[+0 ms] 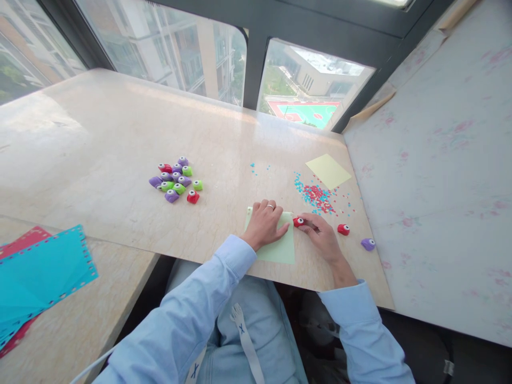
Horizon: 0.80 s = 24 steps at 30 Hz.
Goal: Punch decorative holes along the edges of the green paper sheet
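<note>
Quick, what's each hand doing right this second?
Left hand: open, laid on the pale green rectangular paper sheet.
Right hand: closed, holding a small red plastic craft punch at the sheet's right edge.

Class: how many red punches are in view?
4: one punch in the right hand, another right of it, one at the cluster's back left, one at its front right. Overlaps may hide more.

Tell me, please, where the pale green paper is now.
In the head view, slightly right of centre, the pale green paper lies under the left hand; the right hand holds a red punch at its right edge.
</note>
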### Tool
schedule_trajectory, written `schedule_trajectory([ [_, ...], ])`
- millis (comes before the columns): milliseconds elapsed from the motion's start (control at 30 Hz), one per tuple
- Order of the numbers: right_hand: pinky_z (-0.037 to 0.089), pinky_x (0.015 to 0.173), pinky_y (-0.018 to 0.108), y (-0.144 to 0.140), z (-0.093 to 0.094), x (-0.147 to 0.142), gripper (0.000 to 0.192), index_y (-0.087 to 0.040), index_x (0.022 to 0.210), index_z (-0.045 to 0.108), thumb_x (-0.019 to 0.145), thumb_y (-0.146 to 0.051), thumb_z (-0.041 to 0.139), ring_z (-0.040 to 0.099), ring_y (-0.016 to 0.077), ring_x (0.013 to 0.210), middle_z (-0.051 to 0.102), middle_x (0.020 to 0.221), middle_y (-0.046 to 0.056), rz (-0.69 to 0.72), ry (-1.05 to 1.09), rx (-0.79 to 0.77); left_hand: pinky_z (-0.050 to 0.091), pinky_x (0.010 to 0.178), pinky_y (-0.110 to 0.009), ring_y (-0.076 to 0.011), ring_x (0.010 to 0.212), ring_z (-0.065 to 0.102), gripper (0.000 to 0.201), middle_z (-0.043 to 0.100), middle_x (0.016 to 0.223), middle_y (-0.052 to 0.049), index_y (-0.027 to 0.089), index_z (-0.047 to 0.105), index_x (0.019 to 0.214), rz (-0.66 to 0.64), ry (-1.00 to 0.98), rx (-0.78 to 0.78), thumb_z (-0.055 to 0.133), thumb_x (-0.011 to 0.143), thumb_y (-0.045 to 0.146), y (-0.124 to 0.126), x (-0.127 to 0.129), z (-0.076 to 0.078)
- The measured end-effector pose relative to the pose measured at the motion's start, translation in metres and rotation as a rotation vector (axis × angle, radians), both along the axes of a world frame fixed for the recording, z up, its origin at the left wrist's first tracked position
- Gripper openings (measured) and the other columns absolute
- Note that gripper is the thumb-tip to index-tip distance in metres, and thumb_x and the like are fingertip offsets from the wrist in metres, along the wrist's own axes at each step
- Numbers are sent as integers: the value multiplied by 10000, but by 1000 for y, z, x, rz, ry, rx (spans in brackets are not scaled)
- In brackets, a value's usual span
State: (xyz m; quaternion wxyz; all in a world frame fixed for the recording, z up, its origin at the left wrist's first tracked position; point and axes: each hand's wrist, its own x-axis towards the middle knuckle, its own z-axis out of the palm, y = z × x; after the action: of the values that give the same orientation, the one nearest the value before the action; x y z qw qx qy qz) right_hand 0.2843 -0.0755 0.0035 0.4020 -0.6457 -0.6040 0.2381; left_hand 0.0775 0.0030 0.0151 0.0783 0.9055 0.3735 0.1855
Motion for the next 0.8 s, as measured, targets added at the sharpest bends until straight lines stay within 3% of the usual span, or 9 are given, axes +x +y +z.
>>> schedule_trajectory([
  [533, 513, 921, 437, 3, 0, 0, 283, -260, 1088, 714, 863, -420, 648, 627, 243, 1092, 702, 1168, 68, 7, -16, 3, 361, 853, -441, -304, 1024, 500, 344, 588, 1058, -135, 175, 611, 980, -10, 4, -8, 556, 893, 503, -1, 0, 1],
  [800, 510, 899, 444, 11, 4, -8, 307, -262, 1056, 736, 841, -472, 672, 645, 254, 1019, 728, 1096, 68, -13, -78, 23, 356, 902, -449, -307, 1101, 492, 371, 575, 1191, -145, 159, 584, 1087, -24, -26, -28, 566, 891, 474, -2, 0, 0],
])
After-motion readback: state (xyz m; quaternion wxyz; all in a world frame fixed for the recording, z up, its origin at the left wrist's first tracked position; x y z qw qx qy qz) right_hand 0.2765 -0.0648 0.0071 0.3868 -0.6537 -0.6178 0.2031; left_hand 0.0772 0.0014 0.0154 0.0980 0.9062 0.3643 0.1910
